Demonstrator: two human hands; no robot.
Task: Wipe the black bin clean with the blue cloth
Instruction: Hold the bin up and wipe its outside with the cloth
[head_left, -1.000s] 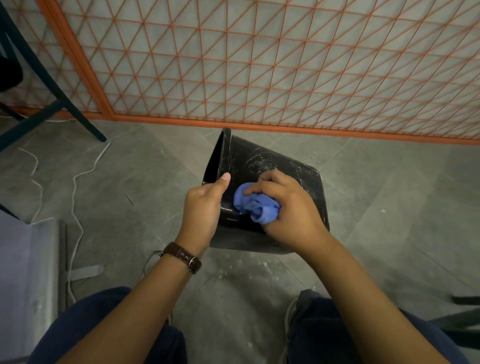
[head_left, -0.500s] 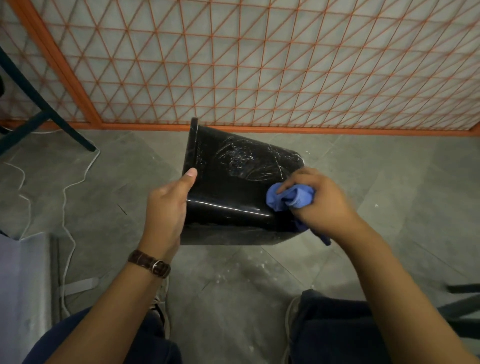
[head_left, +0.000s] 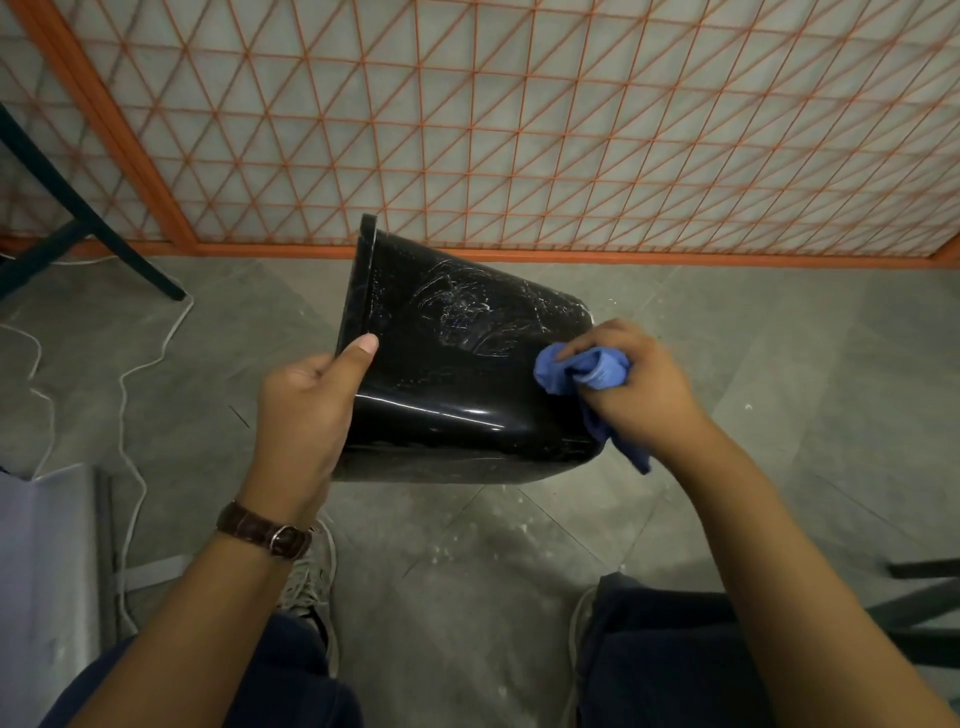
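Head view: one wide-angle picture looking down past both forearms onto the black bin (head_left: 457, 374), the landmark for every place given below.
bin position: the black bin lies on its side between the two hands, with its open mouth turned to the person's left and its closed base to the right. Its glossy wall faces up, and the far half carries pale scuffs and smears. Whether its lower edge touches the floor (head_left: 467, 571) cannot be told.
left hand (head_left: 304, 415): at the mouth end of the bin, gripping the rim. The thumb (head_left: 358, 353) lies flat on the outer wall just beside the rim, and the other fingers pass behind the rim and are hidden.
wristwatch (head_left: 265, 530): brown strap on the left wrist, on the near side of the bin.
right hand (head_left: 639, 389): at the base end of the bin, fingers curled together and clamped round the blue cloth (head_left: 582, 370).
cloth position: the blue cloth is bunched in the right hand and pressed against the bin's wall close to the base corner. A loose tail hangs out below the hand, beside the base.
floor surface: grey tiles around the bin, flecked with pale specks on the near side.
lattice panel (head_left: 519, 130): orange-framed, standing behind the bin on its far side.
white cord (head_left: 130, 374): trails over the floor well to the left of the bin's mouth.
dark frame (head_left: 88, 223): slanted legs far to the left of the bin, beyond the cord.
grey sheet (head_left: 47, 571): near left, well apart from the bin.
shoe (head_left: 311, 577): pale and laced, on the near side of the bin, under the left wrist.
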